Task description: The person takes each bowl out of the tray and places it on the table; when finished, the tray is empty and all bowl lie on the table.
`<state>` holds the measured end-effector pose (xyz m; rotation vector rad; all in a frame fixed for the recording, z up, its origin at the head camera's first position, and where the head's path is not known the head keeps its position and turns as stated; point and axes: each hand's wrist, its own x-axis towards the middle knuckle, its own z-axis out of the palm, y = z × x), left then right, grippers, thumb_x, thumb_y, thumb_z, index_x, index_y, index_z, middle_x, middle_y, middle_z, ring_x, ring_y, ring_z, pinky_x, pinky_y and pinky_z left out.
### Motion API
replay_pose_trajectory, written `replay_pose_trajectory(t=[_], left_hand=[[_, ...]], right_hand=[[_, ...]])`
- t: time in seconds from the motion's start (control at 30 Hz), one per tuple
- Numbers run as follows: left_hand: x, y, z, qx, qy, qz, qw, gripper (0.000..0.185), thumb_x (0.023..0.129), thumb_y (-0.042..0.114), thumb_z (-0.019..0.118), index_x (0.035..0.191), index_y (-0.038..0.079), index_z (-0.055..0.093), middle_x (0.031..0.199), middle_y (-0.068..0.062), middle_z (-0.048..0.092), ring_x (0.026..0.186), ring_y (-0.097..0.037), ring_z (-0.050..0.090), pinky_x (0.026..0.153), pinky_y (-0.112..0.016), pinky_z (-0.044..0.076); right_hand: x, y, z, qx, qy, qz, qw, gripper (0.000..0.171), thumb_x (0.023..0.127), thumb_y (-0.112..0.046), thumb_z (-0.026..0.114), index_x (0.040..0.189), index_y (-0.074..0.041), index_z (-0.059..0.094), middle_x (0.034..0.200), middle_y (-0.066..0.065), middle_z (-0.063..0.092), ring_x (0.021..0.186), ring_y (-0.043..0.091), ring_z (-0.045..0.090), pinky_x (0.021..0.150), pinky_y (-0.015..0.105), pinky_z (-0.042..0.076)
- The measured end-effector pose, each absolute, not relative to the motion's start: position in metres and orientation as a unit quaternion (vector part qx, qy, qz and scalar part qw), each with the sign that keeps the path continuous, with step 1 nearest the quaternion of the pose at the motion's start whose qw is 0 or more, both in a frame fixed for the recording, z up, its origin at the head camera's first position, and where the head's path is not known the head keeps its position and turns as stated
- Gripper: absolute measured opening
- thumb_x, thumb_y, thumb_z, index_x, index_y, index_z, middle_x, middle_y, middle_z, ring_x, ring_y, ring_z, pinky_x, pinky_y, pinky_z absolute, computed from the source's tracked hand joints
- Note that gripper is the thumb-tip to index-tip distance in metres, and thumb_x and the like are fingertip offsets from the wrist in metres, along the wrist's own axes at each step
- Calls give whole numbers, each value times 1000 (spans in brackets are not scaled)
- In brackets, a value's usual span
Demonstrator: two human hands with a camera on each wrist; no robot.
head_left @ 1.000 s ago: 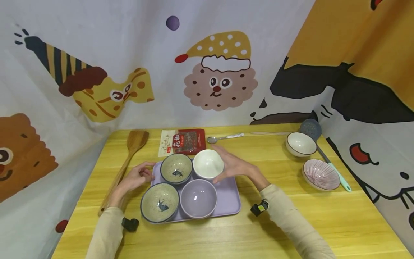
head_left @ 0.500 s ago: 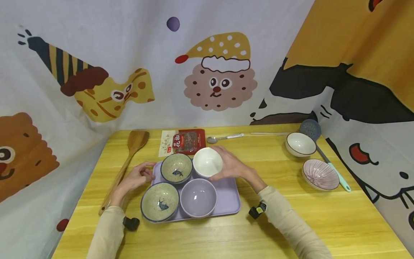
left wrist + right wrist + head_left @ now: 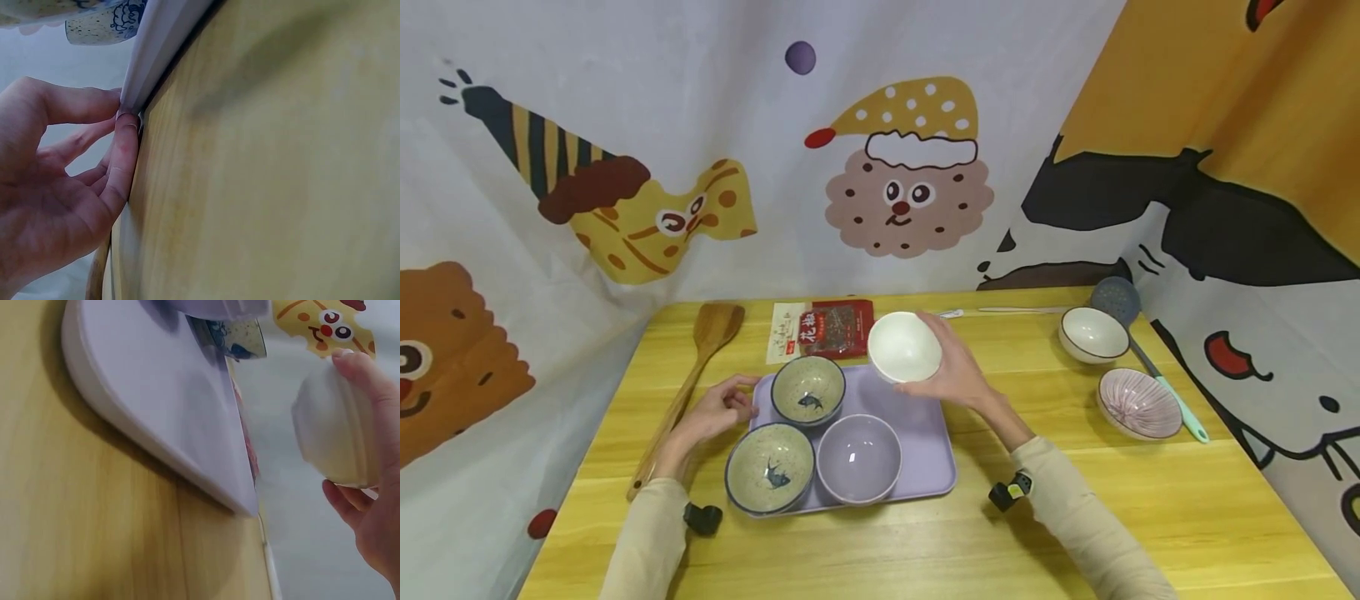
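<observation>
white bowl [image 3: 904, 346] now lifted clear of purple tray [image 3: 925, 433], gripped in right hand [image 3: 951, 371]; left hand [image 3: 718, 410] pinches tray edge, seemingly steadying.

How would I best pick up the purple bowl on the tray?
Probably from above, at the near right part of its rim. The purple bowl stands upright and open, so a thumb inside and fingers outside can pinch there. A speckled fish bowl sits close on its left, while the tray is bare on its right.
</observation>
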<state>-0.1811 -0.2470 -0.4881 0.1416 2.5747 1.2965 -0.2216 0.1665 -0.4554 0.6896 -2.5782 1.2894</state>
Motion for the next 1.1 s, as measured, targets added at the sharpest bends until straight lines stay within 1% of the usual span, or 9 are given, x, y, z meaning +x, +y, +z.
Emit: replay_pose_trajectory(t=[0.23, 0.43, 0.67, 0.9, 1.1], left_hand=[[-179, -246, -486, 64, 879, 455, 125, 56, 84, -4, 56, 140, -3, 52, 95, -15, 61, 80, -19, 54, 66, -25, 45], [-179, -247, -487, 61, 880, 453, 127, 55, 86, -1, 59, 140, -3, 52, 96, -14, 60, 79, -18, 54, 65, -26, 44], [-179, -246, -484, 61, 883, 448, 128, 56, 84, -3, 58, 140, -2, 53, 95, -14, 61, 79, -19, 54, 66, -26, 44], [-179, -245, -485, 62, 883, 447, 128, 55, 85, -2, 59, 139, -2, 53, 95, -14, 60, 78, -19, 54, 65, -26, 44], [-179, -245, -485, 61, 883, 448, 130, 54, 85, -3, 58, 139, -2, 53, 94, -13, 60, 78, -19, 54, 66, -26, 45]], right_hand=[[-223, 186, -452, 204, -864, 437, 143, 113, 56, -35, 97, 152, -13, 41, 145, 15, 47, 125, 38, 53, 98, 60, 50], [-228, 208, -453, 153, -872, 429, 181, 112, 57, -33, 96, 151, -9, 41, 144, 19, 46, 125, 40, 54, 97, 60, 50], [-232, 229, -455, 79, -878, 416, 222, 107, 60, -37, 95, 150, -14, 43, 141, 19, 48, 123, 40, 54, 96, 62, 50], [-237, 251, -460, 21, -870, 401, 284, 108, 58, -39, 94, 149, -10, 43, 142, 22, 46, 126, 41, 51, 99, 64, 46], [-237, 266, -465, -19, -879, 379, 291, 108, 58, -42, 93, 149, -11, 44, 141, 21, 48, 124, 40, 52, 99, 63, 44]])
